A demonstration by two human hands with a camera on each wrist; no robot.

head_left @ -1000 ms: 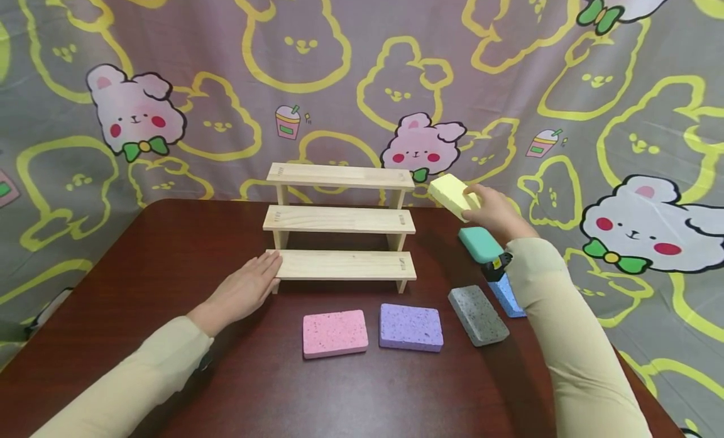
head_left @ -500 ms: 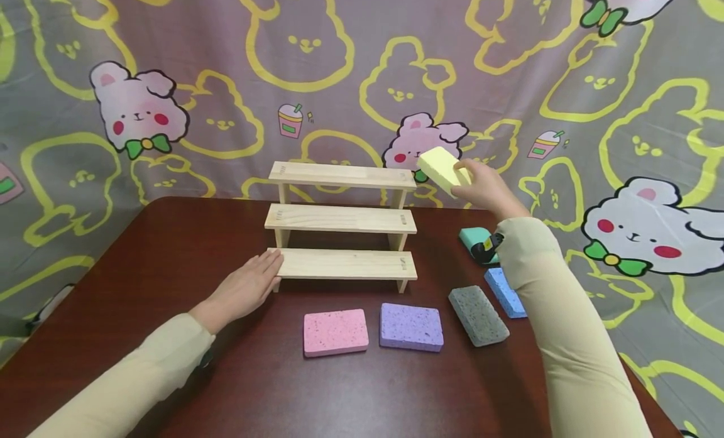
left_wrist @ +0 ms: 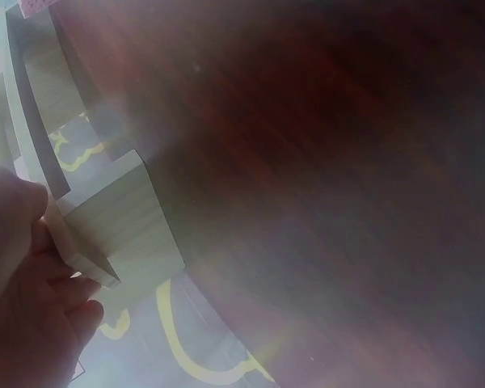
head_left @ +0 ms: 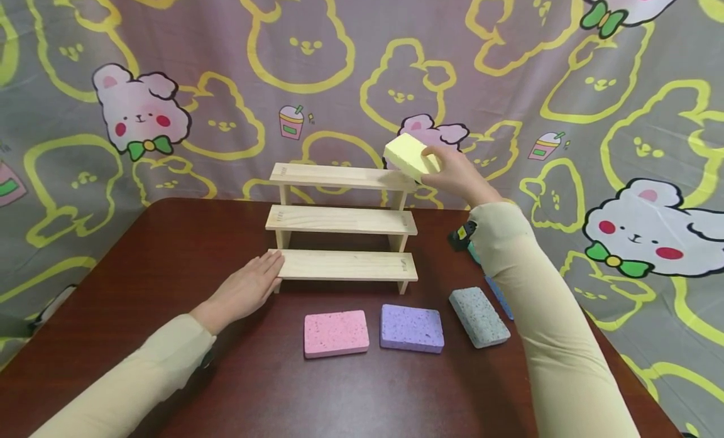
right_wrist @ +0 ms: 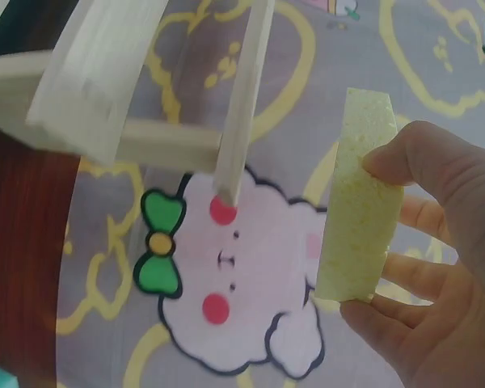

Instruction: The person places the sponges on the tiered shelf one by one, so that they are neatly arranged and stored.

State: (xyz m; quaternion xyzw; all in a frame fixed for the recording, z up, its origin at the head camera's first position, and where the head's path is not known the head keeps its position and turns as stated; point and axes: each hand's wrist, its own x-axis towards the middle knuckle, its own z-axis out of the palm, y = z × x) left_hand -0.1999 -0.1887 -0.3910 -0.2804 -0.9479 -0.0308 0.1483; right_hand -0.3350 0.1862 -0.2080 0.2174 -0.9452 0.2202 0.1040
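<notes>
A three-step wooden shelf [head_left: 341, 219] stands at the back of a dark brown table [head_left: 141, 262]. My right hand [head_left: 458, 174] holds a pale yellow sponge [head_left: 408, 156] in the air, just above the right end of the top step. In the right wrist view the yellow sponge [right_wrist: 357, 206] is pinched between thumb and fingers, beside the shelf [right_wrist: 105, 89]. My left hand [head_left: 246, 288] lies flat on the table, fingertips touching the left end of the lowest step. The left wrist view shows that hand [left_wrist: 28, 283] against the shelf's corner [left_wrist: 117, 230].
A pink sponge [head_left: 336, 333], a purple sponge [head_left: 411, 327] and a grey speckled sponge [head_left: 479, 316] lie in a row in front of the shelf. A blue sponge [head_left: 499, 296] shows partly behind my right arm. A bunny-print cloth [head_left: 362, 80] hangs behind the table.
My right hand has carried the yellow sponge up and to the left, from beside the shelf to above the top step's right end. The left hand has stayed put.
</notes>
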